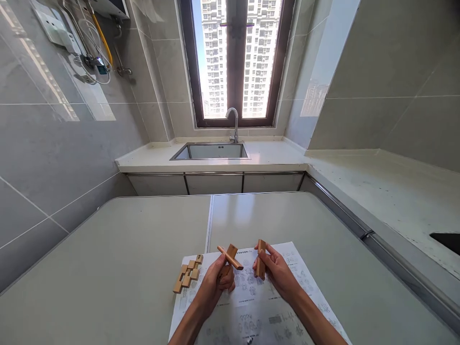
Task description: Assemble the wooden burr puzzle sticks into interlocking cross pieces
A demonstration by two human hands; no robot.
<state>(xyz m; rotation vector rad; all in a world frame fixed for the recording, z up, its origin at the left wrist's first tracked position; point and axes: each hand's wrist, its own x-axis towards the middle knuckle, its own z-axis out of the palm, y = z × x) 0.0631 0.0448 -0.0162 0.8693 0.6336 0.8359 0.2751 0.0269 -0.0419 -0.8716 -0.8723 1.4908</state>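
My left hand (214,283) grips two crossed wooden puzzle bars (230,258), one upright and one lying across it. In my right hand (276,271) is a single notched wooden bar (260,258), held upright a short way to the right of the crossed pair. Both hands hover over a printed instruction sheet (258,306) lying on the grey table (108,268). A few more notched wooden pieces (188,275) lie together on the sheet's left edge, just left of my left hand.
Beyond the table runs a white counter (273,155) with a steel sink (212,151) and tap (234,123) under a window. The counter continues along the right wall, with a dark cut-out (447,239). A water heater and hoses (89,48) hang at upper left.
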